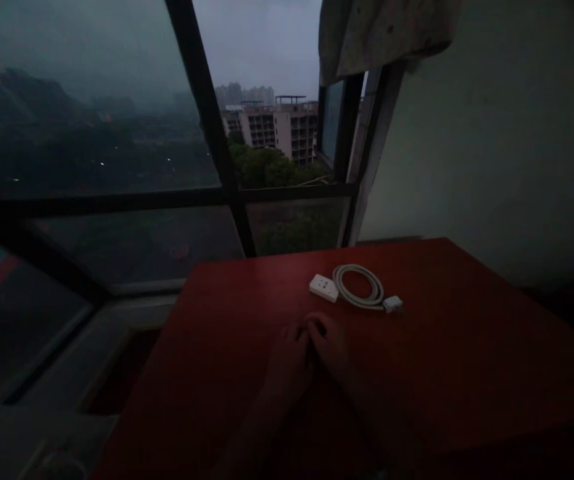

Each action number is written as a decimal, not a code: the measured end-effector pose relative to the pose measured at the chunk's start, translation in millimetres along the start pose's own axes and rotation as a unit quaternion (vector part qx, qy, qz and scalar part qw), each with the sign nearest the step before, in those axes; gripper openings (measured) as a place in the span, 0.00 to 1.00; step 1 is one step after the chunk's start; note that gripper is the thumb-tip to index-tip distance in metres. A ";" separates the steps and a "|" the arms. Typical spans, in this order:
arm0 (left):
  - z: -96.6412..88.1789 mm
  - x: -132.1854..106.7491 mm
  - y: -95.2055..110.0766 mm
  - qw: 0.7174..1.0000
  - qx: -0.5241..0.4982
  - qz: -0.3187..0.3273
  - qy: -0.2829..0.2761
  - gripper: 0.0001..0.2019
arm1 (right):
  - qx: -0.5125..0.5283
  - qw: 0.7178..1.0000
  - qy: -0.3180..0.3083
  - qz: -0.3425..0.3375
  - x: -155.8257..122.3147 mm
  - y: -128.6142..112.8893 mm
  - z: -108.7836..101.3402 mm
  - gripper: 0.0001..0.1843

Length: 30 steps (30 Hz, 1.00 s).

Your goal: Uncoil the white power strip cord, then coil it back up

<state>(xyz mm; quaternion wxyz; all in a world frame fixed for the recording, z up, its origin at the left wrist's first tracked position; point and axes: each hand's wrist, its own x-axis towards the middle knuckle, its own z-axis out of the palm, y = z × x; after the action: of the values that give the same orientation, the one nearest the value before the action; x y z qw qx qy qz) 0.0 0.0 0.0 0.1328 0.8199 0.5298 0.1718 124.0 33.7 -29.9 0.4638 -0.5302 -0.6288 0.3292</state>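
In the dim head view, my left hand [289,360] and my right hand [329,343] are together low over the red table, their fingertips meeting. The fingers of both are curled in, and I see no object between them. Just beyond them lies a white extension cord [354,303]. Its socket block [323,287] sits nearest my fingertips, the cable is wound in a loose coil, and the plug [393,305] rests at the right end. Neither hand touches the cord.
The red tabletop [447,347] reaches back to a dark window frame [167,198], with one pane open on the right. Spotted cloth [387,33] hangs above that opening. A pale wall [481,153] stands at the right, and a ledge [91,360] lies left of the table.
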 end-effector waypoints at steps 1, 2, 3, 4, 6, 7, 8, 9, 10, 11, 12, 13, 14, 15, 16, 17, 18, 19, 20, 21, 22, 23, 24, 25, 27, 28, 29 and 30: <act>-1.0 -0.1 1.0 1.000 0.007 0.001 -0.003 0.20 | -0.017 1.000 0.013 -0.012 0.1 0.6 -0.8 0.11; -2.4 -0.1 2.1 1.000 0.018 0.003 -0.009 0.19 | -0.042 0.998 0.036 -0.028 0.5 1.4 -2.8 0.12; -4.2 0.0 3.4 0.999 0.031 0.005 -0.016 0.19 | -0.074 0.994 0.067 -0.047 1.3 2.6 -6.2 0.13; -6.3 0.4 4.9 0.999 0.044 0.008 -0.024 0.17 | -0.112 0.986 0.102 -0.065 2.5 4.1 -10.9 0.14; -11.5 2.0 7.8 0.997 0.065 0.016 -0.046 0.13 | -0.187 0.963 0.172 -0.091 5.9 8.8 -23.1 0.17; -14.3 3.4 9.2 0.995 0.073 0.020 -0.058 0.11 | -0.218 0.950 0.204 -0.093 7.9 11.9 -29.6 0.19; -17.0 5.3 10.4 0.994 0.079 0.023 -0.070 0.10 | -0.245 0.938 0.231 -0.088 9.8 15.4 -35.6 0.20; -19.4 7.5 11.4 0.993 0.085 0.024 -0.080 0.10 | -0.269 0.927 0.249 -0.080 11.5 19.1 -40.5 0.22; -21.5 10.1 12.1 0.992 0.090 0.023 -0.087 0.10 | -0.292 0.918 0.257 -0.070 13.0 22.7 -44.2 0.23; -23.0 12.8 12.4 0.991 0.094 0.020 -0.092 0.10 | -0.314 0.913 0.255 -0.060 14.0 25.9 -46.5 0.25; -23.9 15.5 12.5 0.990 0.097 0.016 -0.097 0.10 | -0.334 0.909 0.243 -0.050 14.6 28.6 -47.7 0.26; -24.2 18.1 12.3 0.990 0.098 0.011 -0.102 0.11 | -0.353 0.907 0.225 -0.040 14.9 30.6 -47.9 0.27; -24.0 20.4 11.9 0.990 0.098 0.007 -0.105 0.11 | -0.370 0.905 0.206 -0.029 14.9 31.8 -47.5 0.27; -23.3 22.2 11.4 0.990 0.097 0.002 -0.105 0.11 | -0.383 0.904 0.191 -0.017 14.8 32.3 -46.9 0.26; -22.3 23.7 10.9 0.990 0.097 -0.002 -0.104 0.11 | -0.394 0.902 0.178 -0.006 14.6 32.3 -46.3 0.26; -21.1 24.6 10.4 0.990 0.097 -0.004 -0.102 0.11 | -0.401 0.900 0.168 0.003 14.4 31.8 -45.7 0.25; -20.0 25.1 9.8 0.990 0.098 -0.005 -0.097 0.11 | -0.406 0.900 0.161 0.008 14.3 31.2 -45.2 0.25; -18.9 25.2 9.2 0.991 0.099 -0.006 -0.093 0.11 | -0.407 0.900 0.153 0.010 14.3 30.6 -44.6 0.24; -18.1 24.9 8.4 0.991 0.099 -0.005 -0.090 0.11 | -0.407 0.902 0.145 0.007 14.2 29.9 -43.8 0.24; -17.5 24.4 7.5 0.991 0.098 -0.006 -0.087 0.10 | -0.404 0.905 0.135 0.002 14.2 29.2 -42.6 0.24; -17.3 23.7 6.3 0.992 0.094 -0.006 -0.081 0.10 | -0.400 0.908 0.123 -0.005 14.0 28.5 -41.0 0.24; -17.5 22.9 4.9 0.993 0.088 -0.005 -0.073 0.10 | -0.393 0.913 0.110 -0.013 13.6 27.6 -38.9 0.24; -18.0 22.0 3.2 0.995 0.079 -0.006 -0.062 0.10 | -0.386 0.917 0.096 -0.022 13.0 26.4 -36.4 0.23; -18.9 21.0 1.4 0.997 0.069 -0.004 -0.047 0.10 | -0.377 0.922 0.081 -0.033 12.1 24.7 -33.7 0.23; -21.4 18.9 -2.3 0.999 0.047 0.003 -0.009 0.10 | -0.357 0.931 0.053 -0.055 9.6 19.6 -28.4 0.22; -22.7 17.8 -4.0 0.999 0.038 0.007 0.011 0.11 | -0.347 0.935 0.039 -0.066 8.1 16.3 -26.1 0.22; -23.9 16.7 -5.6 0.999 0.031 0.011 0.030 0.11 | -0.338 0.938 0.025 -0.075 6.4 12.6 -24.2 0.22; -24.8 15.7 -7.0 0.998 0.026 0.015 0.049 0.12 | -0.329 0.941 0.010 -0.086 4.6 8.9 -22.6 0.22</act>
<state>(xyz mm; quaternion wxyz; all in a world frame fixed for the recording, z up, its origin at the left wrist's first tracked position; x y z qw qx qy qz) -10.3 18.1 21.9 0.0829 0.8212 0.5280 0.1998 148.3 38.5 -28.9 0.2963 -0.6004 -0.7405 0.0583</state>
